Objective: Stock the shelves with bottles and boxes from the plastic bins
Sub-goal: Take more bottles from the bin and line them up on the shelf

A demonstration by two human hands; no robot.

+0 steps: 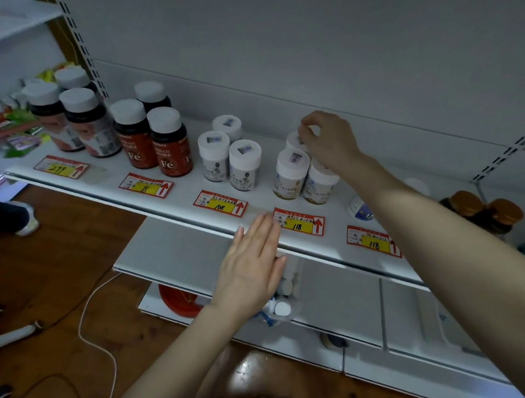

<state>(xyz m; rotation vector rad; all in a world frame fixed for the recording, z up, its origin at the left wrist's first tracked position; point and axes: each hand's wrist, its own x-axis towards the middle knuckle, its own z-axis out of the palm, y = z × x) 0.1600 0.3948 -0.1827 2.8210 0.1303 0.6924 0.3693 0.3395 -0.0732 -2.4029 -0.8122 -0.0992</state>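
At the back of the white shelf (186, 185), our right hand (328, 139) has its fingers and thumb curled over the cap of a white bottle (294, 142), pinching it from above. That bottle stands upright behind two like it (292, 174), and the three are packed close together. The front pair have white caps and yellow at the foot of their labels, and what is inside them we cannot see. Just in front of this group lies a red and yellow price tag (299, 225) marked 118. Our left hand (252, 261) is flat, palm down, with its fingers straight and together and holding nothing. Its fingertips reach the shelf's front edge beside that tag, and we cannot tell whether they touch it. Below this hand, on a lower level, sits what looks like a clear plastic bin (293, 316) with several white-capped bottles (282, 308) lying in it. To the left of the gripped group stand three more white bottles (244, 164), then three dark red bottles (168, 143) marked Fe, then larger dark bottles (87, 123) with white caps. Right of our forearm, a small bottle with a blue label (359, 208) shows partly. Farther right stand dark bottles with brown caps (483, 210). A red round container (176, 299) sits on the lowest shelf.
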